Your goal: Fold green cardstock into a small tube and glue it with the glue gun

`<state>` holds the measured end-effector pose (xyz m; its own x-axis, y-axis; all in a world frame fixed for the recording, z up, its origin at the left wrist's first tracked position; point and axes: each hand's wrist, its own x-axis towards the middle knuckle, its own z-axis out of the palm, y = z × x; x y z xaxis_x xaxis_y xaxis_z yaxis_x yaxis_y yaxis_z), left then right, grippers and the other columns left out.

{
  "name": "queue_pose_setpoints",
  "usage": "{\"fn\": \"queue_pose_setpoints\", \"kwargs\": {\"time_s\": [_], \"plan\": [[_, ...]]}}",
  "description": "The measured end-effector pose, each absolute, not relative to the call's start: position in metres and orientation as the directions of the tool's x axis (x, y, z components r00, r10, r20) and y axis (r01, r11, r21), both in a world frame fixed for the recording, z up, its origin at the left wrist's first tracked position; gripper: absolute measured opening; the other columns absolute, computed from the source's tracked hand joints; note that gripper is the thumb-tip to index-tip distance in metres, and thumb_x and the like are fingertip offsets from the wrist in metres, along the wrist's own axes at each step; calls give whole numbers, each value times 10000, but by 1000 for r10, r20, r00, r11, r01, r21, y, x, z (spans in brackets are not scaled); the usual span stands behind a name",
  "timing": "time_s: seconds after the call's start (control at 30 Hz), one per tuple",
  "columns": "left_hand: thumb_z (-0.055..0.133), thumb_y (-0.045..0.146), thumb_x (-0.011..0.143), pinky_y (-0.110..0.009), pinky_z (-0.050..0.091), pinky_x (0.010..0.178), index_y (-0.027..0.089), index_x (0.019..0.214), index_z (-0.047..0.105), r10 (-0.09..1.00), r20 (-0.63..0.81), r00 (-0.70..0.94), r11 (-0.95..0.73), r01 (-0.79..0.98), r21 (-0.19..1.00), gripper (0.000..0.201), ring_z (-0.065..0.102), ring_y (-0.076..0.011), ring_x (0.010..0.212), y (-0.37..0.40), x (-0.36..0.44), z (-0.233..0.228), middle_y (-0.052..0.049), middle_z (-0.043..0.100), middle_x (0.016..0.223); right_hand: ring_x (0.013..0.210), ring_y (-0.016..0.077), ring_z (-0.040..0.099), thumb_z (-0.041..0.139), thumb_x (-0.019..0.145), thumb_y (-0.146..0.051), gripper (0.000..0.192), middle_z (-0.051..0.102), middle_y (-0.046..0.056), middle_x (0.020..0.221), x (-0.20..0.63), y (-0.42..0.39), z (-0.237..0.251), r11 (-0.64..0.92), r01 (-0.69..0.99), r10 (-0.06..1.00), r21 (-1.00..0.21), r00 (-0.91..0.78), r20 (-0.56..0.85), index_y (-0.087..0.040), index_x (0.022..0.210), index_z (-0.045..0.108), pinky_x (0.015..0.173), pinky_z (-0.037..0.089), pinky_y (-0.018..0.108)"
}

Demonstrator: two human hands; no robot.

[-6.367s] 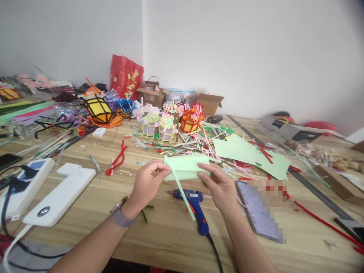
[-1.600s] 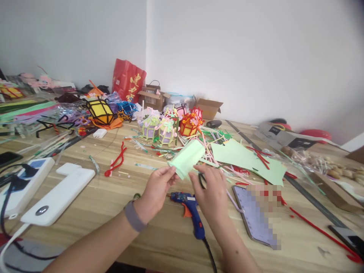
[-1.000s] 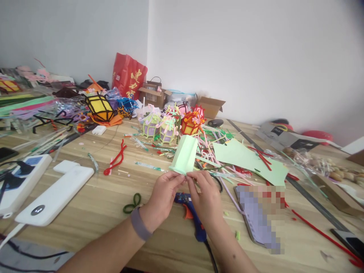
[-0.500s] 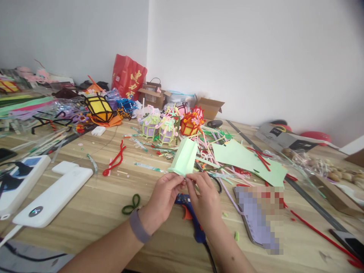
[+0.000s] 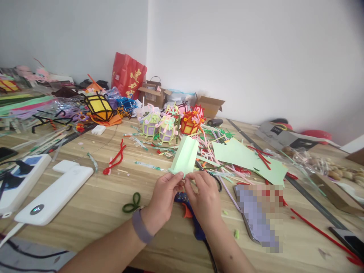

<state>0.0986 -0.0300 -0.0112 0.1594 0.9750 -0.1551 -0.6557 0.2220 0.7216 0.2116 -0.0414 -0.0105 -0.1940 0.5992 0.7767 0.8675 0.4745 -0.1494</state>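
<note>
At mid-table, near side, both hands meet on the folded green paper point(image 5: 184, 153), which is apparently held up off the wooden table point(image 5: 99, 223), its far end pointing away from the wearer. L hand point(image 5: 160, 203) has thumb + fingers clamped on the near edge; R hand point(image 5: 204, 199) has its fingertips pinched tog. on the same edge, just to the right. Exact contact pt. btwn them is too small to tell.

Progress, as judged: folding looks done, w/ creases running near to far. A pale strip point(image 5: 173, 171) seems to run along the near edge, partly hidden by fingers; can't tell if it's fixed all the way. Far edge shows no strip, so that end looks unworked. Dk. green loops point(image 5: 132, 203) lie left of L wrist, apart from the paper & unattached.

Blue glue gun point(image 5: 199, 230) lies under R hand, nozzle hidden. Scissors point(image 5: 219, 182) show only a black handle, just right of R hand. Lt. green sheet point(image 5: 241, 153) lies farther right, w/ loose strips point(image 5: 209, 149) btwn it & the paper. Phone point(image 5: 253, 223) is near right, screen blurred out. Finished-looking lanterns point(image 5: 168, 133) stand in a group, far middle; yellow lantern point(image 5: 101, 109) w/ black frame, far left.
</note>
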Motion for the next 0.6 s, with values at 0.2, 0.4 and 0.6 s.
{"fn": "queue_pose_setpoints", "kwargs": {"time_s": [0.2, 0.4, 0.6], "plan": [[823, 321, 586, -238, 446, 659, 150, 661, 605, 958, -159, 239, 284, -699, 656, 287, 554, -110, 656, -31, 99, -13, -13, 636, 698, 758, 180, 547, 503, 917, -154, 97, 599, 41, 801, 211, -43, -8, 507, 851, 568, -140, -207, 796, -190, 860, 574, 679, 427, 305], [829, 309, 602, -237, 440, 687, 155, 707, 619, 953, -132, 272, 293, -716, 633, 280, 558, -109, 683, -32, 100, -13, -2, 628, 724, 780, 179, 552, 504, 928, -170, 102, 622, 34, 825, 212, -45, -9, 517, 845, 545, -135, -204, 813, -202, 881, 588, 687, 386, 319], [838, 317, 609, -223, 430, 669, 146, 710, 626, 940, -132, 316, 332, -745, 579, 291, 537, -96, 665, -31, 98, -17, -1, 611, 713, 790, 179, 559, 517, 930, -204, 109, 635, 30, 830, 214, -44, -13, 492, 860, 567, -140, -194, 801, -210, 878, 613, 693, 355, 325]]}}
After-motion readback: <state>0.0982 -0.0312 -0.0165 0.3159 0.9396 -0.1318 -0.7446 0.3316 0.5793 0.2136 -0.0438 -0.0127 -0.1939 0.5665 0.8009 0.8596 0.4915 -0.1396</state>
